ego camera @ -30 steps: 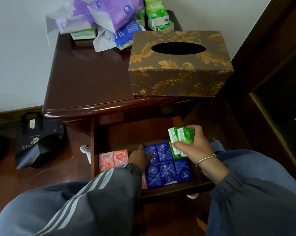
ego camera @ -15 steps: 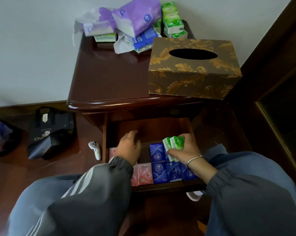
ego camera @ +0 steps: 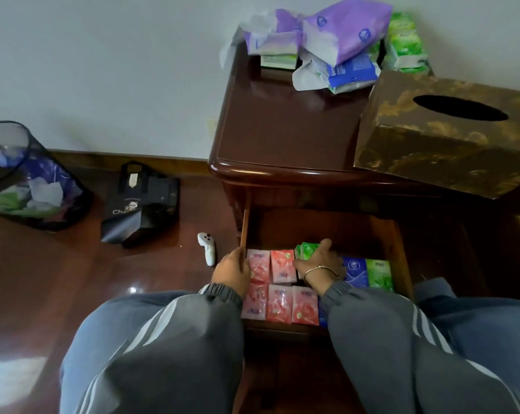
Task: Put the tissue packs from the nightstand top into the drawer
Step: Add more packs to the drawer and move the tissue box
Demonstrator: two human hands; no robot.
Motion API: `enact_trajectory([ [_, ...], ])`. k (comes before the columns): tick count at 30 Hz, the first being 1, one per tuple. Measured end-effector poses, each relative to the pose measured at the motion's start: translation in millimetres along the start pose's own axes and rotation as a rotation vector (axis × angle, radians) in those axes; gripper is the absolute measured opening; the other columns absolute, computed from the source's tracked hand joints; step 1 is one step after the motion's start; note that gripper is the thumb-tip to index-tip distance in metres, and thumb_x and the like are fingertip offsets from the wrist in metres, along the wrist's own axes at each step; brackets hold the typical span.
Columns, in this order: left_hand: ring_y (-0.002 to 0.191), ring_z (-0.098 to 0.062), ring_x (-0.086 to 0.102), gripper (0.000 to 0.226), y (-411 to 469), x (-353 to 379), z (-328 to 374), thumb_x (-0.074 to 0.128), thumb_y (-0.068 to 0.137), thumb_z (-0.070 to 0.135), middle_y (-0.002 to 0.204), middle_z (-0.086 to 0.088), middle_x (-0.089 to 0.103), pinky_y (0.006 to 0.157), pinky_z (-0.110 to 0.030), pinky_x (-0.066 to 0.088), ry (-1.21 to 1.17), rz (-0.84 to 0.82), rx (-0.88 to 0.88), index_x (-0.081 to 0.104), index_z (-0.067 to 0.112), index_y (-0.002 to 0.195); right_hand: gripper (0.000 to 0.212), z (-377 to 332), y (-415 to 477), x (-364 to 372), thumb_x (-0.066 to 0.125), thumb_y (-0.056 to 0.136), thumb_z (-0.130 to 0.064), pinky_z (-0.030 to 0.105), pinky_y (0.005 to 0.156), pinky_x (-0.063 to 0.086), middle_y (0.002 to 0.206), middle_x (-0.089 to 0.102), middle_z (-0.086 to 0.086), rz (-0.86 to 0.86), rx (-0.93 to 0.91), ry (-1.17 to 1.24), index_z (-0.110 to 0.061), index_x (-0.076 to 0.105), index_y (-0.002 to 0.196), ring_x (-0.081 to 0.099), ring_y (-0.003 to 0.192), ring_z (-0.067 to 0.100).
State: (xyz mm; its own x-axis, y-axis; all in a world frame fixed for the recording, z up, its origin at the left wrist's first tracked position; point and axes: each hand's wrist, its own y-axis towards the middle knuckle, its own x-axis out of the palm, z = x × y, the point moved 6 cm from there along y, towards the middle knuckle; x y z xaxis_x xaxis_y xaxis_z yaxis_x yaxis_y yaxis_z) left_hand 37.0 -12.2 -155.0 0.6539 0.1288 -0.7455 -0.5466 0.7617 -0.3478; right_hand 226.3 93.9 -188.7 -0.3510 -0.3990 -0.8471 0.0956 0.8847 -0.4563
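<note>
The open drawer (ego camera: 400, 234) of the dark wooden nightstand (ego camera: 282, 138) holds several pink packs (ego camera: 279, 303), blue packs (ego camera: 355, 270) and a green pack (ego camera: 379, 273). My right hand (ego camera: 320, 264) is inside the drawer, shut on green tissue packs (ego camera: 308, 249) behind the pink row. My left hand (ego camera: 233, 270) rests at the drawer's left side, touching a pink pack, fingers curled around it. At the back of the nightstand top lie purple packs (ego camera: 342, 28), a blue pack (ego camera: 352, 70) and stacked green packs (ego camera: 405, 43).
A gold-patterned tissue box (ego camera: 443, 144) sits on the nightstand's right front. On the floor at left stand a mesh waste bin (ego camera: 28, 177), a black bag (ego camera: 142, 201) and a small white controller (ego camera: 208, 248). My grey-sleeved arms cover the drawer's front.
The view has swung left. My right hand carried the green packs lower and leftward into the drawer, behind the pink row. My left hand slid to the drawer's left edge.
</note>
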Motion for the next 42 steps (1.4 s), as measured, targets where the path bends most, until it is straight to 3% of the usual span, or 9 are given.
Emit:
enact_trajectory([
  [6,0.098,-0.032,0.063,0.033,8.0,1.7,0.6,0.048,0.093,0.023,0.107,-0.015,0.066,0.08,-0.034,0.048,0.031,-0.022,-0.018,0.059,0.009,0.121,0.072,0.4,-13.9,12.4,0.071,0.069,-0.043,0.039,0.085,0.043,0.12,0.052,0.016,0.125,-0.07,-0.08,-0.014,0.034,0.124,0.051,0.11,0.034],
  [11,0.1,-0.031,0.062,0.034,8.7,3.1,2.4,0.048,0.093,0.024,0.115,-0.013,0.061,0.081,-0.034,0.048,0.064,-0.017,-0.002,0.058,0.008,0.121,0.088,-0.7,-15.1,21.9,0.07,0.074,-0.039,0.04,0.088,0.047,0.132,0.039,0.015,0.082,-0.112,0.014,-0.017,0.021,0.143,0.044,0.116,0.033],
  [15,0.102,-0.03,0.061,0.037,7.7,5.1,1.6,0.048,0.093,0.028,0.118,-0.011,0.059,0.082,-0.035,0.048,0.07,-0.019,0.003,0.056,0.009,0.122,0.09,5.5,-14.3,24.2,0.065,0.076,-0.048,0.043,0.1,0.036,0.145,0.027,0.009,0.022,-0.16,0.093,-0.019,0.016,0.146,0.031,0.128,0.031],
  [20,0.103,-0.029,0.06,0.042,7.4,6.4,1.3,0.048,0.092,0.033,0.119,-0.01,0.058,0.082,-0.035,0.049,0.084,-0.029,0.008,0.055,0.01,0.126,0.075,15.3,-11.9,20.8,0.059,0.083,-0.045,0.043,0.106,0.026,0.151,0.025,0.001,-0.034,-0.304,0.053,-0.024,0.024,0.146,0.024,0.135,0.027],
  [26,0.102,-0.027,0.06,0.041,7.7,5.9,0.3,0.049,0.091,0.03,0.12,-0.008,0.058,0.077,-0.029,0.044,0.09,-0.014,0.018,0.054,0.011,0.128,0.064,8.7,4.5,14.4,0.053,0.088,-0.048,0.047,0.112,0.016,0.153,0.028,-0.008,-0.101,-0.504,-0.172,-0.032,0.028,0.145,0.017,0.143,0.018],
  [29,0.1,-0.028,0.061,0.04,7.6,5.6,-0.3,0.049,0.091,0.026,0.12,-0.008,0.058,0.078,-0.03,0.045,0.089,-0.01,0.015,0.054,0.01,0.127,0.061,-0.2,10.4,22.4,0.05,0.09,-0.047,0.049,0.114,0.009,0.153,0.028,-0.008,-0.131,-0.578,-0.333,-0.034,0.026,0.145,0.023,0.142,0.016],
  [32,0.1,-0.029,0.061,0.038,8.4,5.6,-0.3,0.05,0.089,0.024,0.12,-0.008,0.057,0.081,-0.033,0.048,0.101,-0.007,0.008,0.055,0.01,0.125,0.063,4.1,10.6,33.9,0.043,0.093,-0.049,0.055,0.114,0.0,0.156,0.023,-0.006,-0.115,-0.598,-0.414,-0.033,0.018,0.148,0.023,0.143,0.015],
  [39,0.103,-0.03,0.061,0.041,11.7,8.2,-3.9,0.05,0.087,0.019,0.123,-0.008,0.058,0.074,-0.028,0.041,0.1,0.009,-0.009,0.055,0.012,0.127,0.063,12.2,6.7,42.8,0.028,0.098,-0.048,0.061,0.11,-0.01,0.16,0.0,-0.007,-0.163,-0.561,-0.509,-0.03,-0.001,0.15,-0.004,0.147,0.013],
  [42,0.109,-0.03,0.059,0.045,8.4,8.8,-6.7,0.05,0.087,0.017,0.127,-0.009,0.058,0.084,-0.032,0.046,0.071,0.0,-0.034,0.052,0.013,0.132,0.062,7.9,-6.8,33.9,0.026,0.099,-0.044,0.06,0.11,-0.013,0.159,-0.009,-0.008,-0.265,-0.53,-0.426,-0.03,-0.007,0.15,-0.013,0.146,0.017],
])
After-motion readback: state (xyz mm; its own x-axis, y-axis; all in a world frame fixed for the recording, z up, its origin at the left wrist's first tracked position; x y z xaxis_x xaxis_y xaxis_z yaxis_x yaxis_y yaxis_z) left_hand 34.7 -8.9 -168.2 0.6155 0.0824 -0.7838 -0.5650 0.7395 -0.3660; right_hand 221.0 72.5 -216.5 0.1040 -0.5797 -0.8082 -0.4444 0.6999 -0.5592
